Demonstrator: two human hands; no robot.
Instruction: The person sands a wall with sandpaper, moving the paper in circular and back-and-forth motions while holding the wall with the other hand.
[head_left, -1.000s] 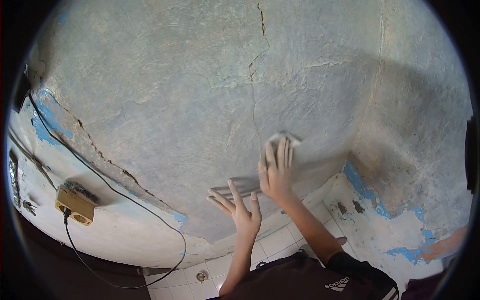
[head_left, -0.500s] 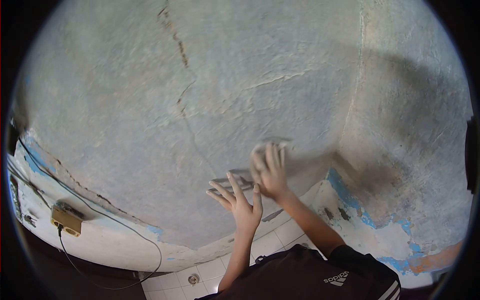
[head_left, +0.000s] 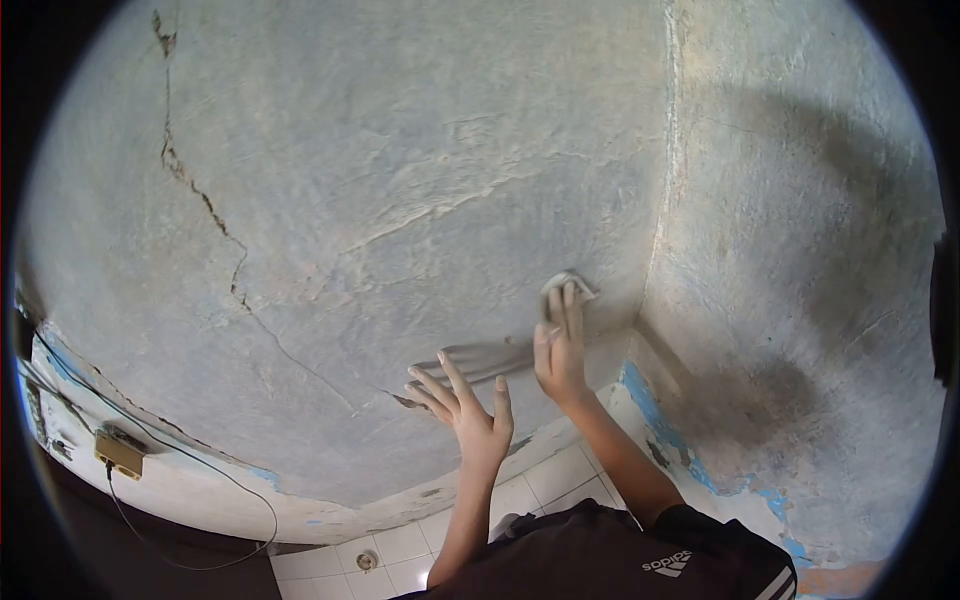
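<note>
Under the fingers of my right hand (head_left: 562, 360) is a small pale folded sheet (head_left: 570, 284), pressed against the grey plaster wall (head_left: 420, 200) near the inner corner. Its outer edge sticks out past my fingertips, while the palm side is hidden. Lower and to the left, my left hand (head_left: 470, 415) is spread with fingers apart and the thumb out, holding nothing. Its fingertips are close to the wall, over a shadow and a small dark chip in the plaster.
A long crack (head_left: 205, 200) runs down the wall at left. Yellowish socket box (head_left: 119, 455) with a plugged-in cable (head_left: 200, 467) hangs at lower left. White tiles (head_left: 500, 505) line the bottom. Peeling blue paint (head_left: 650, 405) edges the corner beside my right forearm.
My right hand with the pale sheet has moved right, closer to the corner. My left hand stays spread and has shifted slightly left and down. The view has swung right.
</note>
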